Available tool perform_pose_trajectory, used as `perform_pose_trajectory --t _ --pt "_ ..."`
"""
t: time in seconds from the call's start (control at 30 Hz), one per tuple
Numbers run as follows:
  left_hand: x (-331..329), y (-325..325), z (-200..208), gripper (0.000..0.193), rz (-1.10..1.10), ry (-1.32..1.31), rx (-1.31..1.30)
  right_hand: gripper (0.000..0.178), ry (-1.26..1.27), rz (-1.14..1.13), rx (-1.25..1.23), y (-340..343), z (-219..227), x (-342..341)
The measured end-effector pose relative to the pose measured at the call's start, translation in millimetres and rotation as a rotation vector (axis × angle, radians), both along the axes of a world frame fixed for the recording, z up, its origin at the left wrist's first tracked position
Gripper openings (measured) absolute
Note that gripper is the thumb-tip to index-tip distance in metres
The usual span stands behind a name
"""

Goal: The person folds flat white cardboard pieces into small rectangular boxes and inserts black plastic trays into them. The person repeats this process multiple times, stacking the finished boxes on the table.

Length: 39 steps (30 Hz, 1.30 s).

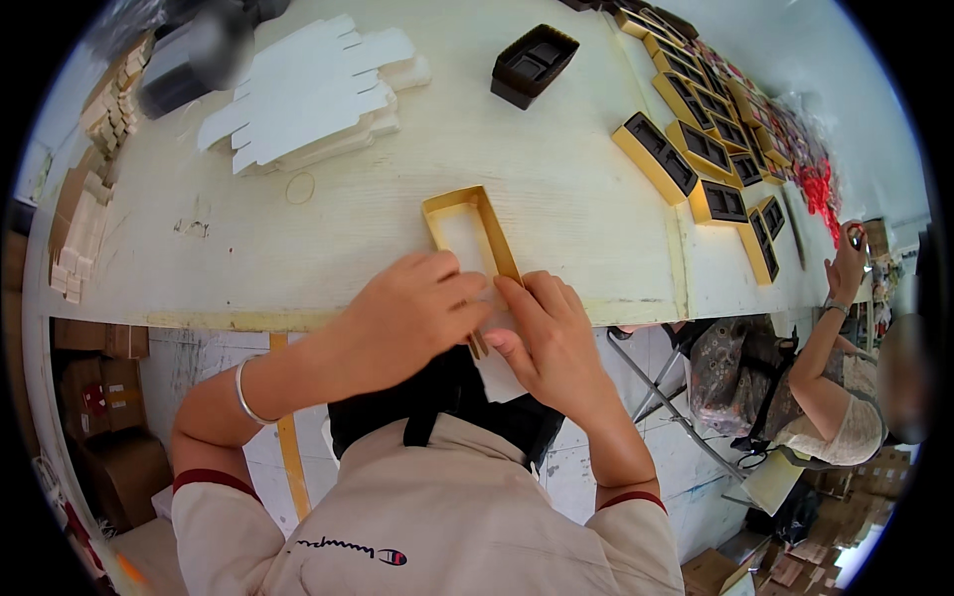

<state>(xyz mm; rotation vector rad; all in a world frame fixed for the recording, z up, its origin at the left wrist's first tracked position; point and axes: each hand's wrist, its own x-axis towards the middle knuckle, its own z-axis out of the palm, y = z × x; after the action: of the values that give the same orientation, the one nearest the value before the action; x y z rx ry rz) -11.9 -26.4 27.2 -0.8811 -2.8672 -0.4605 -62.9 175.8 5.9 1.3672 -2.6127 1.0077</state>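
A narrow gold cardboard box (504, 243) with a white inside rests on the table in front of me. Its far end stands folded up, while the near end reaches past the table's front edge with a white flap showing below my hands. My left hand (422, 303) is closed over the near end, its fingers curled inward; the fingertips are partly hidden. On the right-hand wall near that end, my right hand (547, 338) grips the box between thumb and fingers. A silver bangle (248, 389) circles my left wrist.
Flat white box blanks (308, 94) lie stacked at the far left. Nested dark plastic trays (535, 65) stand at the far middle. Several gold boxes with dark trays (656, 157) line the right. A rubber band (300, 188) lies near the blanks. Another person (835, 387) works at right.
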Motion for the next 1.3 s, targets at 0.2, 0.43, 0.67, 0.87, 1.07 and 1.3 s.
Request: perform_pose_trajectory --t 0.2,0.43,0.67,0.87,1.07,1.3 --pt "-4 -34 -12 0.031 -0.101 -0.156 0.315 0.037 -0.176 0.382 0.064 26 22 -32" --pt "-3 -22 -20 0.023 -0.002 -0.031 0.332 0.016 -0.065 0.313 0.013 3 6 -30" --pt "1 7 -30 0.01 0.211 -0.017 0.54 0.017 -0.04 0.198 0.012 -8 4 -28" --pt "1 8 -41 0.009 0.187 0.031 0.654 0.029 -0.332 0.136 -0.108 1 1 -12" --pt "3 3 -32 0.007 0.184 -0.075 0.604 0.05 0.381 0.216 0.047 12 -5 -11" --pt "-4 -7 -26 0.018 0.148 -0.397 0.878 0.033 -0.01 0.237 -0.307 2 -25 -21"
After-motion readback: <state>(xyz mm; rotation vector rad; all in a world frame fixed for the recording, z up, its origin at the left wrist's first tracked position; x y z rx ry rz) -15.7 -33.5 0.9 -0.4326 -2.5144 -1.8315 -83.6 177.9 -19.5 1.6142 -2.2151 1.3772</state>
